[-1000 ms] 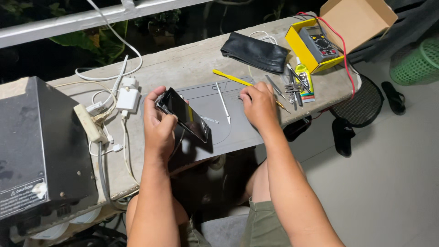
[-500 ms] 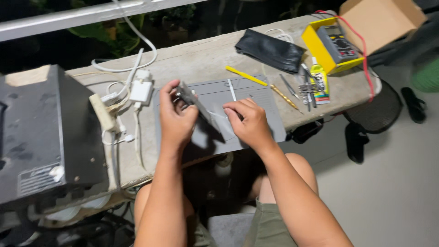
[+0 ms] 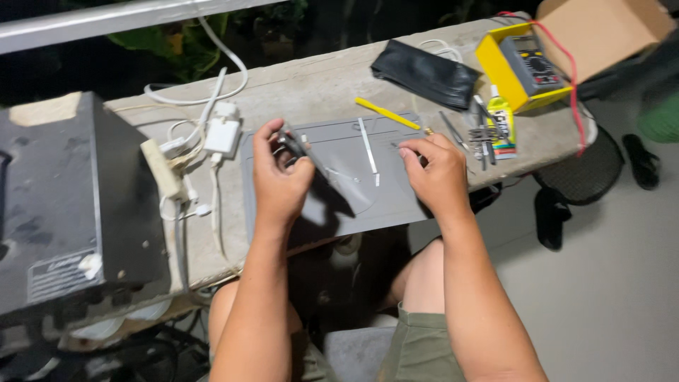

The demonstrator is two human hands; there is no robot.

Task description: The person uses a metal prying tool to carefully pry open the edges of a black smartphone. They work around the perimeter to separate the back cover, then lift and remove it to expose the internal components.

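My left hand (image 3: 279,177) grips a dark smartphone (image 3: 300,147), tilted on edge above the grey work mat (image 3: 353,205). My right hand (image 3: 438,173) rests on the mat's right side with fingers curled toward its far edge; whether it pinches anything small I cannot tell. A thin white tool (image 3: 367,148) lies on the mat between the hands. A yellow pry stick (image 3: 387,113) lies at the mat's far edge.
A black box (image 3: 67,205) fills the left of the bench. White charger and cables (image 3: 223,134) sit beside the mat. A black pouch (image 3: 424,74), tweezers and a glue tube (image 3: 498,124), a yellow multimeter (image 3: 523,67) and a cardboard box (image 3: 601,32) lie at the right.
My left hand has turned the phone from lying face-up to standing on edge. My right hand left the phone and moved to the right side of the mat.
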